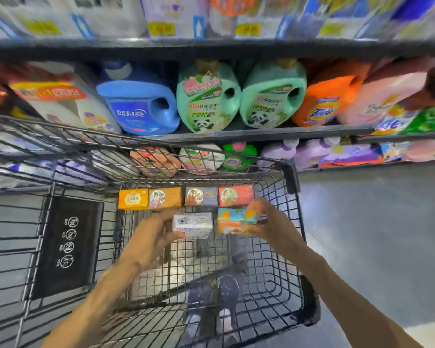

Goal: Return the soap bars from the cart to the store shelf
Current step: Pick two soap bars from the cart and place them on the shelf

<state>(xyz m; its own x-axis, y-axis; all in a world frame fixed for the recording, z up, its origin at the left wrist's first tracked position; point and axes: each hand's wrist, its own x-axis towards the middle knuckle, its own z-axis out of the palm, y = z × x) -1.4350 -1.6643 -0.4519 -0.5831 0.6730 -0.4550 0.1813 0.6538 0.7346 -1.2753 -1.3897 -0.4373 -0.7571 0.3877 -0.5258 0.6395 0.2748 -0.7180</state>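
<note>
A white boxed soap bar (193, 225) sits in the left hand (152, 233), whose grip curls round its left end, while the right hand (266, 222) grips a blue-and-orange boxed soap bar (234, 219); both are over the black wire shopping cart (290, 272). Four more boxed soap bars (186, 197), yellow, orange, purple and red, line the cart's far edge. This looks like the pick-up step; next, both bars need lifting clear of the wire rim toward the dark store shelf (261, 134) of detergent jugs (209, 96).
</note>
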